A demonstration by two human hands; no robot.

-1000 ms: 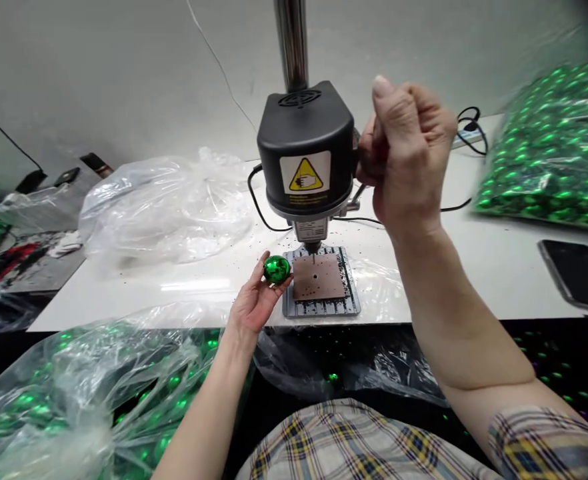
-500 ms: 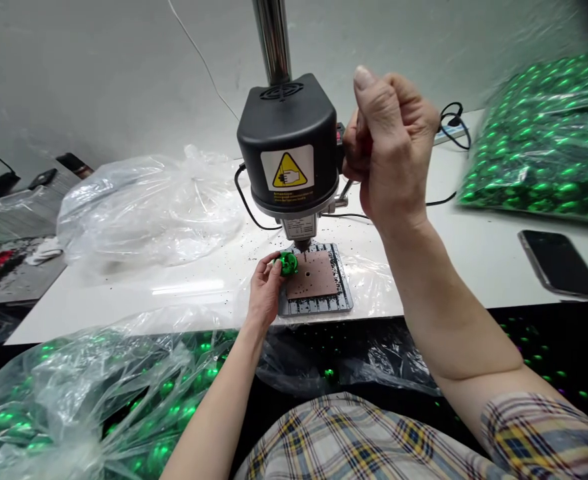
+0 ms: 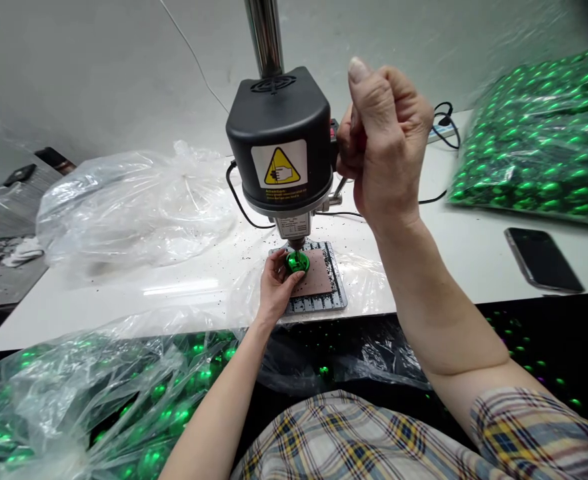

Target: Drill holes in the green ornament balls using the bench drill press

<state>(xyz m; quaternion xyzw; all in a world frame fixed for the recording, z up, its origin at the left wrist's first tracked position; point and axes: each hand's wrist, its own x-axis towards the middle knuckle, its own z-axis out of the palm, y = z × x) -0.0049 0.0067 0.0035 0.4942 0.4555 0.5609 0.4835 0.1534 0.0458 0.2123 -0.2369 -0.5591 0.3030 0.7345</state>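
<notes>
Green ball [image 3: 298, 262] shifted beneath drill [image 3: 280, 133], axis unclear, left hand [image 3: 275, 288] pinching; right hand [image 3: 388, 143] fisted, contents hidden

Your white table [image 3: 184, 303], mid-frame: drill press base [image 3: 319, 303] at centre, phone [image 3: 544, 260] at right, filled bag [image 3: 539, 143] upper right, clear bag [image 3: 134, 207] centre-left.

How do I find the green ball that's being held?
Find the big black drill in the middle. Right below it, the left hand holds one shiny green ball. Unlike the bagged balls on the right, it's in somebody's fingers.
</notes>
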